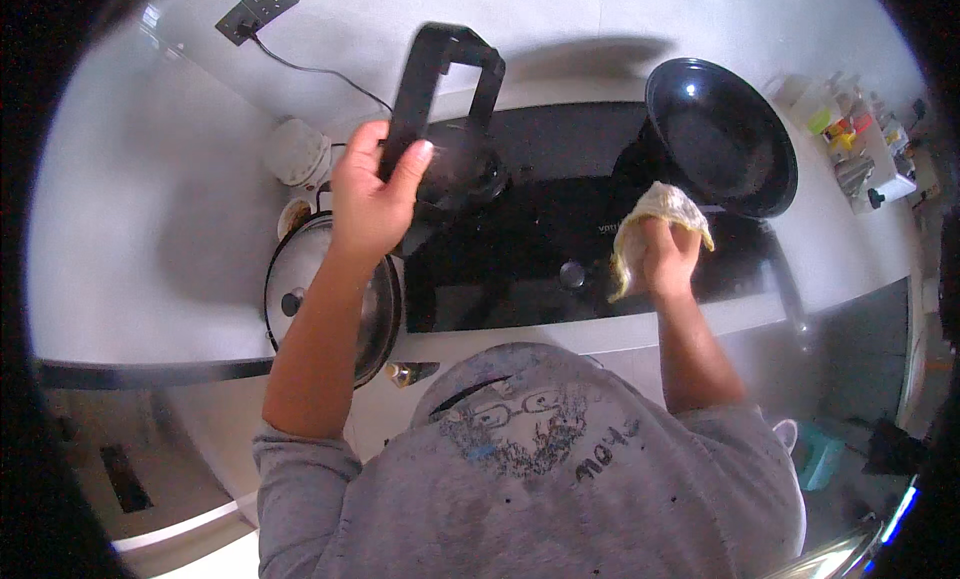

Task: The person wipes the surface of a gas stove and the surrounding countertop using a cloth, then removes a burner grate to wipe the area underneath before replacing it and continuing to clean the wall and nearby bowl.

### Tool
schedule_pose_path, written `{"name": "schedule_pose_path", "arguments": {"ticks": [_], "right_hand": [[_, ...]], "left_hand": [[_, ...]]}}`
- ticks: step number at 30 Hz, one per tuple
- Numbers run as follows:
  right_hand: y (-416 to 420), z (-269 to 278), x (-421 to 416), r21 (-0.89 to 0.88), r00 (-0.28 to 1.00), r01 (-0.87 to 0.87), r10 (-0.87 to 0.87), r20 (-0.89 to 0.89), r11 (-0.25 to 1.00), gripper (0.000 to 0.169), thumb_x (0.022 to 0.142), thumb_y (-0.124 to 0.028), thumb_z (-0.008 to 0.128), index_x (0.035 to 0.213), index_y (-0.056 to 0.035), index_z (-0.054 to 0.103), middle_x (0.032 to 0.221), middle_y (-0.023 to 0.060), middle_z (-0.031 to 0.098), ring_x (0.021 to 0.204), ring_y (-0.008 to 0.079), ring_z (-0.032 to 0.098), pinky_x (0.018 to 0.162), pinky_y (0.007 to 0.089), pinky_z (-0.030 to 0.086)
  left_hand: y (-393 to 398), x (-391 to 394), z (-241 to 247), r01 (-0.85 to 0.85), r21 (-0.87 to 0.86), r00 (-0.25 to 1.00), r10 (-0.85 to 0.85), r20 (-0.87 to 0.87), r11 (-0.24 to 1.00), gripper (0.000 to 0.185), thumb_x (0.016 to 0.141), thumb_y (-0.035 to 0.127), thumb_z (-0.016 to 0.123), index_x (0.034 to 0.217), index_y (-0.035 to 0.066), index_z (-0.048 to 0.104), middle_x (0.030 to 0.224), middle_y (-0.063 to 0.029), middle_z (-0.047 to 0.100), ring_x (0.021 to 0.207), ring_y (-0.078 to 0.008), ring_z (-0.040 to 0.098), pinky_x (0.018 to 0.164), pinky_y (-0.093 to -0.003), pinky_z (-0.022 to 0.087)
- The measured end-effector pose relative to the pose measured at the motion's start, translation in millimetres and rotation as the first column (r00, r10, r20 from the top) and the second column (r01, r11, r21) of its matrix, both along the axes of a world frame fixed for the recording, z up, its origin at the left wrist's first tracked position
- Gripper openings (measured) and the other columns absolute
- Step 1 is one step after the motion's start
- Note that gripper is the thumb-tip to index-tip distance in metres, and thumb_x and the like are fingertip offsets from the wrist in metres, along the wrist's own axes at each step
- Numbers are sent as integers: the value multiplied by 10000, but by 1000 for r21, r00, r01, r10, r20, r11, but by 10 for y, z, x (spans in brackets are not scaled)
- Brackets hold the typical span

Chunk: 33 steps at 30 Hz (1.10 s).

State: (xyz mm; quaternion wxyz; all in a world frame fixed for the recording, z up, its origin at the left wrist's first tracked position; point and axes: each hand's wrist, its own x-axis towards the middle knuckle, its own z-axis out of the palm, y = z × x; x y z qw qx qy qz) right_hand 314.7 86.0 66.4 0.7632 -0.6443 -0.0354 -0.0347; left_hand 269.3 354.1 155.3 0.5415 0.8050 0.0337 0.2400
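Observation:
My left hand point(375, 193) grips a black angular frame point(420, 91) with an open middle, raised over the left part of a black glass gas hob point(517, 249). What kind of part it is, I cannot tell for sure. Behind and below it, a dark round burner area point(465, 174) is partly hidden. Bunched in my right hand point(670, 260) is a pale cloth point(667, 200) with a yellow edge, over the hob's right half. Left of that cloth sits a round control knob point(572, 274).
A large black basin point(720, 136) stands tilted at the hob's right end. Left of the hob is a lidded pan point(292, 304), near a white lidded container point(298, 153). A cord point(322, 73) runs from a wall socket point(257, 10). Packets fill a white organiser point(892, 183) at right.

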Motion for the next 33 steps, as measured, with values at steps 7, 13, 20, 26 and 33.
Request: {"name": "schedule_pose_path", "arguments": {"ticks": [7,13,20,26,33], "right_hand": [[-199,-351,-47,-67,987,-149,153,58,987,102,770,0,495,858,-19,543,794,17,565,725,99,541,636,246,446],[-289,-484,-54,-107,988,-147,142,-56,983,63,772,6,480,778,-43,519,737,-1,540,657,74,505,560,234,420],[-327,-649,20,-136,974,-220,209,-89,966,85,755,21,485,806,-36,522,728,10,542,660,87,517,573,244,432],[-248,-580,90,-122,952,-293,278,-125,948,65,763,4,508,814,-32,525,750,23,556,691,98,534,592,259,446],[-183,-602,154,-252,954,-288,254,-157,924,37,758,-25,530,795,-19,532,739,36,569,683,121,551,593,271,453]], "left_hand": [[271,358,-587,-18,753,987,-108,119,658,324,704,250,659,901,41,508,664,-140,569,613,-332,551,518,-391,414],[434,469,-943,154,866,985,-140,-98,476,190,715,199,612,787,78,485,631,-108,540,593,-307,529,514,-399,394],[346,335,-1400,212,864,977,-117,-178,457,131,745,186,571,795,82,509,643,-94,511,623,-288,523,536,-393,399],[287,268,-1614,212,837,977,-109,-181,505,129,728,168,583,812,85,531,653,-71,505,655,-261,516,570,-366,406],[232,206,-1871,228,822,973,-147,-177,522,150,688,148,611,797,91,526,651,-66,475,646,-248,494,556,-357,393]]}}
